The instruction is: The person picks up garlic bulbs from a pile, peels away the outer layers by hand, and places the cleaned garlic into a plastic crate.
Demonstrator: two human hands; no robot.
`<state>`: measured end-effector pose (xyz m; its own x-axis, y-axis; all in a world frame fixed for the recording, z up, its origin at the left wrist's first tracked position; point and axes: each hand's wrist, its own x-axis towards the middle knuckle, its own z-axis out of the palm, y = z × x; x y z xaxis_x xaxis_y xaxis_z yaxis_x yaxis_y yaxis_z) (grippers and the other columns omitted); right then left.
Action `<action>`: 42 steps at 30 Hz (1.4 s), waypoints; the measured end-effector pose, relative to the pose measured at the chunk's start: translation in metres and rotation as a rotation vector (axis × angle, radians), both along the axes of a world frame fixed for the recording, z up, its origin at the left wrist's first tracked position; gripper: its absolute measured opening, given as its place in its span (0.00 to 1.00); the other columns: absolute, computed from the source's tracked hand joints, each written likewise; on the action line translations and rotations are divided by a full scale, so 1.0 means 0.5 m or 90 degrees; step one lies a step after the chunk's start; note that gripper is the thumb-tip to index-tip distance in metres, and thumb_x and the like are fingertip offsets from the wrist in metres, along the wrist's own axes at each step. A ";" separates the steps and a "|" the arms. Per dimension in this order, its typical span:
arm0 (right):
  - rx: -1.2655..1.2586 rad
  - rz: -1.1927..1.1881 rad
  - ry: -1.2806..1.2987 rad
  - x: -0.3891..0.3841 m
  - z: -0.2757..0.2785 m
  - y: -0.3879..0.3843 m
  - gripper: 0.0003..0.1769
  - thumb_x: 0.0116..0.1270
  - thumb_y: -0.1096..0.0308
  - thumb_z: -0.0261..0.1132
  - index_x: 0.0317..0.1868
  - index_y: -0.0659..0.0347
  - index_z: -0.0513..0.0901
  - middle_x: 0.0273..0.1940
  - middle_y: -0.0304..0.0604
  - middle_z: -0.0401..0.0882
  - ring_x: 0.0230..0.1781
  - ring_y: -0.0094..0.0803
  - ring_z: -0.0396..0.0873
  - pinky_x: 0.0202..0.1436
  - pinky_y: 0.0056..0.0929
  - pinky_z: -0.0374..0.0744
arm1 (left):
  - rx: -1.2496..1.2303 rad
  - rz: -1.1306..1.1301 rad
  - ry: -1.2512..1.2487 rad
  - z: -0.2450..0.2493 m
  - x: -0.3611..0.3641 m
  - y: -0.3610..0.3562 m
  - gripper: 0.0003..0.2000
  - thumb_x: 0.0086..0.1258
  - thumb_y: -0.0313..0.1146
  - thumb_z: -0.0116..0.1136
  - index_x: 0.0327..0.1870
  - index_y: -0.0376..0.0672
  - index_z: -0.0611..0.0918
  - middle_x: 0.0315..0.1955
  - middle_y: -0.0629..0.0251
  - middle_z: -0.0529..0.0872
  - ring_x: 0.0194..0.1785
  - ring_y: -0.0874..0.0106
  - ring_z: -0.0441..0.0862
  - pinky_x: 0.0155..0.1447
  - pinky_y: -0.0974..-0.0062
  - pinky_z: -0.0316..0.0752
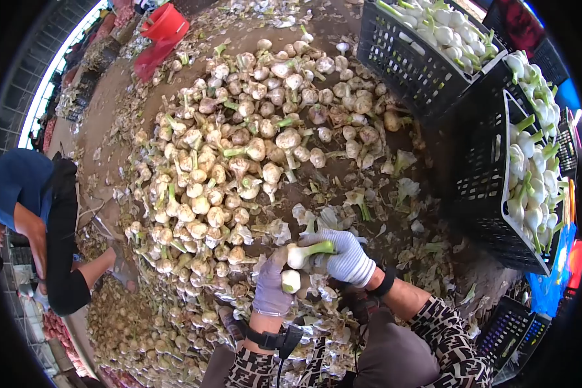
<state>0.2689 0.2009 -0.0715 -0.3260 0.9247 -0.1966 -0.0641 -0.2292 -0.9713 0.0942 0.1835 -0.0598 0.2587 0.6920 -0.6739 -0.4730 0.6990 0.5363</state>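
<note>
Both my hands wear gloves and meet low in the middle of the head view. My left hand (271, 286) is closed around a peeled white garlic bulb (290, 281), its round end facing up. Just above that one, a second garlic bulb (299, 257) with a green stem lies between my two hands. My right hand (348, 258), in a striped glove, is closed at this second bulb and its stem, with some fingertips hidden. Beyond my hands spreads a large heap of unpeeled garlic bulbs (256, 149) on the ground.
Black crates (420, 64) of peeled garlic stand at right, with another crate (478, 174) nearer. Loose skins (404, 187) litter the ground. At left a person (35, 220) bends down. A red bucket (166, 22) sits at the far left, a blue bag (549, 271) at right.
</note>
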 end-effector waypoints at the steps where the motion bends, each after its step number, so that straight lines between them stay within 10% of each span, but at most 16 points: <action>1: -0.128 -0.018 0.136 0.006 -0.013 0.004 0.23 0.53 0.77 0.67 0.53 0.63 0.77 0.46 0.40 0.80 0.42 0.24 0.78 0.45 0.23 0.78 | 0.028 -0.048 0.146 0.051 0.010 0.009 0.22 0.60 0.48 0.61 0.47 0.39 0.77 0.28 0.63 0.81 0.23 0.75 0.79 0.23 0.81 0.74; 6: -0.193 -0.010 0.215 0.004 0.005 0.001 0.25 0.56 0.76 0.65 0.56 0.65 0.75 0.44 0.39 0.81 0.40 0.21 0.77 0.46 0.22 0.77 | 0.277 0.005 0.339 0.020 0.027 -0.014 0.24 0.53 0.33 0.68 0.51 0.36 0.74 0.39 0.64 0.80 0.39 0.77 0.78 0.41 0.80 0.77; 12: -0.112 0.048 0.176 0.011 -0.007 0.011 0.20 0.53 0.80 0.63 0.49 0.65 0.80 0.41 0.40 0.83 0.41 0.22 0.78 0.48 0.21 0.76 | 0.088 -0.066 0.126 0.072 0.012 -0.016 0.31 0.53 0.51 0.65 0.48 0.31 0.75 0.38 0.57 0.81 0.30 0.74 0.81 0.29 0.79 0.77; 14: -0.064 0.118 0.095 0.025 0.002 0.021 0.18 0.51 0.78 0.67 0.46 0.64 0.82 0.41 0.40 0.84 0.44 0.22 0.78 0.69 0.31 0.61 | 0.070 -0.091 0.122 0.056 0.005 -0.029 0.30 0.56 0.54 0.61 0.47 0.33 0.76 0.37 0.59 0.82 0.31 0.74 0.82 0.28 0.82 0.76; 20: -0.058 0.080 0.098 0.026 0.010 0.023 0.23 0.50 0.80 0.64 0.50 0.65 0.78 0.42 0.42 0.81 0.42 0.26 0.78 0.50 0.24 0.76 | 0.050 -0.034 0.035 0.029 -0.009 -0.026 0.25 0.62 0.59 0.53 0.42 0.42 0.77 0.33 0.68 0.81 0.35 0.76 0.78 0.41 0.79 0.76; 23: -0.048 0.012 0.138 0.060 0.000 0.051 0.40 0.51 0.79 0.70 0.65 0.60 0.63 0.54 0.40 0.72 0.48 0.24 0.72 0.51 0.23 0.74 | 0.086 -0.039 0.127 0.036 0.004 -0.018 0.32 0.58 0.64 0.54 0.46 0.39 0.76 0.32 0.66 0.81 0.27 0.78 0.78 0.26 0.86 0.73; 28: -0.119 -0.060 0.156 0.085 0.018 0.008 0.29 0.55 0.71 0.70 0.57 0.67 0.73 0.48 0.40 0.78 0.48 0.26 0.74 0.54 0.27 0.73 | 0.229 -0.050 0.367 0.005 0.025 -0.023 0.32 0.55 0.55 0.62 0.51 0.36 0.73 0.36 0.60 0.80 0.34 0.78 0.79 0.35 0.81 0.76; 29: -0.137 -0.053 0.213 0.065 0.033 0.000 0.25 0.55 0.70 0.69 0.53 0.67 0.76 0.46 0.38 0.79 0.42 0.23 0.76 0.46 0.22 0.76 | 0.213 -0.003 0.296 0.019 0.041 -0.020 0.19 0.56 0.36 0.63 0.46 0.39 0.75 0.36 0.64 0.79 0.37 0.78 0.77 0.38 0.79 0.76; 32: -0.268 -0.089 0.219 0.050 0.018 -0.012 0.14 0.56 0.70 0.66 0.43 0.67 0.80 0.33 0.39 0.81 0.23 0.19 0.76 0.27 0.17 0.75 | 0.207 0.002 0.305 0.029 0.050 -0.014 0.17 0.55 0.34 0.62 0.45 0.40 0.75 0.33 0.63 0.80 0.31 0.75 0.78 0.32 0.77 0.77; 38: -0.264 -0.164 0.271 0.062 -0.002 -0.013 0.11 0.58 0.70 0.63 0.39 0.68 0.78 0.27 0.40 0.78 0.18 0.25 0.76 0.21 0.20 0.75 | 0.160 0.145 -0.026 0.043 0.024 0.001 0.13 0.54 0.25 0.57 0.42 0.37 0.76 0.33 0.53 0.82 0.21 0.68 0.81 0.21 0.78 0.79; 42: -0.213 -0.191 0.137 0.092 -0.026 -0.003 0.11 0.59 0.70 0.62 0.41 0.66 0.78 0.29 0.37 0.77 0.24 0.20 0.74 0.30 0.19 0.76 | 0.186 -0.374 0.158 0.063 0.011 -0.011 0.17 0.55 0.26 0.62 0.47 0.34 0.77 0.35 0.56 0.84 0.33 0.71 0.84 0.30 0.79 0.81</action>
